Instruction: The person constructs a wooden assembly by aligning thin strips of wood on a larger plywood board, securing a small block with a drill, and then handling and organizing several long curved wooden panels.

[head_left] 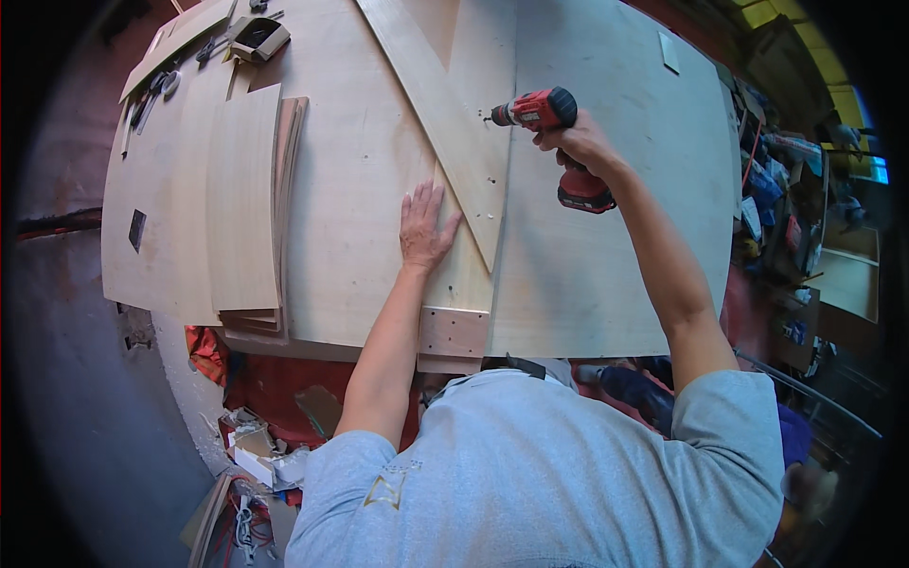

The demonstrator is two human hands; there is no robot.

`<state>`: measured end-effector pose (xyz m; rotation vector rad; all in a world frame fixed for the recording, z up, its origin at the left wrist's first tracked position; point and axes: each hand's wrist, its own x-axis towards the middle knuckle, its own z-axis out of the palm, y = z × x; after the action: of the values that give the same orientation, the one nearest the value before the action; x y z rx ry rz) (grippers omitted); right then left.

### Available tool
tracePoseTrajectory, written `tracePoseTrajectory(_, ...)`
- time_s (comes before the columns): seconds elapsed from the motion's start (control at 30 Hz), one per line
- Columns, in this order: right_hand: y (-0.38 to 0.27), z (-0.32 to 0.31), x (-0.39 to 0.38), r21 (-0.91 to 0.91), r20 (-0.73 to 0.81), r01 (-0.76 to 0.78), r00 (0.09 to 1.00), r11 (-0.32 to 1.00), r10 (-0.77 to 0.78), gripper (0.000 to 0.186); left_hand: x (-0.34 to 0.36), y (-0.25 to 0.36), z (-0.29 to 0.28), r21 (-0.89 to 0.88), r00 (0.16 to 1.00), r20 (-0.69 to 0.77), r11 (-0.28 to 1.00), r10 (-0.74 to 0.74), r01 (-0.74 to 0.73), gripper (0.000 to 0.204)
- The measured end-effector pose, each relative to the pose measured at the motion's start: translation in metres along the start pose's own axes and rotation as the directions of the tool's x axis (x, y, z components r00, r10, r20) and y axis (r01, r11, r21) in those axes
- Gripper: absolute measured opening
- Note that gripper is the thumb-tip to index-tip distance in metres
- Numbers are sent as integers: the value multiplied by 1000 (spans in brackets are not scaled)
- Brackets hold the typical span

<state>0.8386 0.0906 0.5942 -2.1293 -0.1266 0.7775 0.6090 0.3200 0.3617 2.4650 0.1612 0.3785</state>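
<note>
A red and black cordless drill (pixel 538 108) is gripped in my right hand (pixel 580 144), its body level and its chuck pointing left. The bit end is close to small screws or holes at the right edge of a long pale plank (pixel 440 133), which runs diagonally and tapers to a point near me; I cannot tell whether the bit touches. My left hand (pixel 426 230) lies flat with fingers stretched out, beside the plank's left edge. Beneath the plank is a straight wooden strip (pixel 464 275). A small block with several dark holes (pixel 454 331) sits at its near end.
A large plywood worktop (pixel 615 275) spans the view. On its left are stacked thin panels (pixel 248 199), an open small box (pixel 258 40) and several hand tools (pixel 151 95). A small pale piece (pixel 669 53) lies far right. Cluttered shelves (pixel 786 199) stand beyond the right edge.
</note>
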Motion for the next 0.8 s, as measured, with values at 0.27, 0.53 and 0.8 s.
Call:
tracePoseTrajectory(0.27,3,7,14,-61,-1,-28,1000,998,28,24,5,0,0,-19,1000,-20,1000,10,-10,74)
tracePoseTrajectory(0.53,-2,11,12,-33,-38,0,999,999,-1,23,5,1,-3,-39,1000,-8,999,-6,5,74)
tracePoseTrajectory(0.8,-8,11,13,-71,-37,-31,999,997,28,22,4,1,-4,-23,1000,-7,1000,-9,9,74)
